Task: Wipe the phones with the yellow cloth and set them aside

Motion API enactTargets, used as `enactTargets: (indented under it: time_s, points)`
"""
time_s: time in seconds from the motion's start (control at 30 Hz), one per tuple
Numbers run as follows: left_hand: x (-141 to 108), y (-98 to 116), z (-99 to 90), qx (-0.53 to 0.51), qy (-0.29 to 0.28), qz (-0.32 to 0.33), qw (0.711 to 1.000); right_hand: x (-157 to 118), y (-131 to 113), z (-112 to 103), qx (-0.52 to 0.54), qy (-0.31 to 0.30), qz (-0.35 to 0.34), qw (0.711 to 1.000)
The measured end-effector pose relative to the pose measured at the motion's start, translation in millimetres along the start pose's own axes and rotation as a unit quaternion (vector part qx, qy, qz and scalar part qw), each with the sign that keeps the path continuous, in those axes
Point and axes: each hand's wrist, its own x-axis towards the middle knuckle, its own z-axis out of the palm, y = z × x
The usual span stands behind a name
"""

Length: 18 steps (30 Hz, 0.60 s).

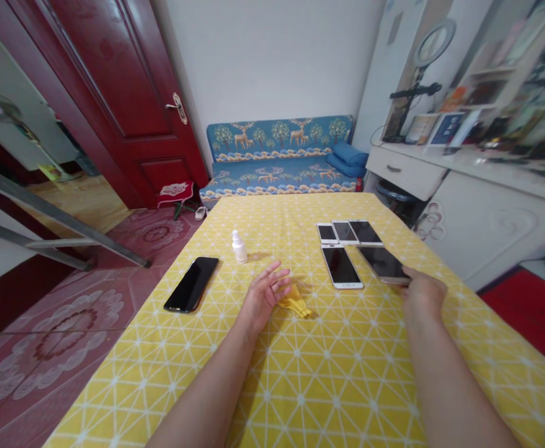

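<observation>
My right hand (pixel 424 291) grips the near end of a dark-screened smartphone (pixel 383 264), which lies at or just above the tablecloth at the right. Beside that phone is a white-framed smartphone (pixel 341 266) lying flat. Behind them three more phones form a row: a small white phone (pixel 327 233), a white phone (pixel 345 232) and a dark phone (pixel 366 232). My left hand (pixel 265 292) is held palm up with fingers apart, next to a crumpled yellow cloth (pixel 295 301). A white bottle (pixel 239 247) stands upright beyond it, and a black smartphone (pixel 191 284) lies to the left.
The table wears a yellow patterned tablecloth (pixel 272 398). A blue sofa (pixel 282 165) stands behind its far edge. A white dresser (pixel 491 205) lines the right side; a red door (pixel 118 81), a small stool (pixel 176 194) and a metal frame (pixel 58 224) are at the left.
</observation>
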Motion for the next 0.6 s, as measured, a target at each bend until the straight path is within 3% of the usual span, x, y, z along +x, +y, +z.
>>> enactTargets:
  time_s: [0.13,0.33,0.4,0.5,0.6]
  points:
    - [-1.4,0.7,-1.5,-0.001,0.001,-0.004,1.0,4.3,13.6,-1.2,-0.046,0.071,-0.002,0.996]
    - [-0.5,-0.2,-0.8,-0.003,0.01,-0.013,1.0,12.6,26.8,-7.7,-0.194,0.009,-0.043,0.98]
    - [-0.6,-0.3,-0.2,-0.004,0.012,-0.017,1.0,12.8,23.8,-9.8,-0.304,-0.033,-0.061,0.95]
    - [-1.1,-0.2,0.1,-0.004,0.016,-0.018,1.0,7.1,13.4,-9.5,-0.467,-0.073,-0.078,0.878]
    - [-1.3,0.1,-0.6,-0.003,0.018,-0.02,1.0,-2.4,2.9,-6.5,-0.562,-0.102,-0.089,0.816]
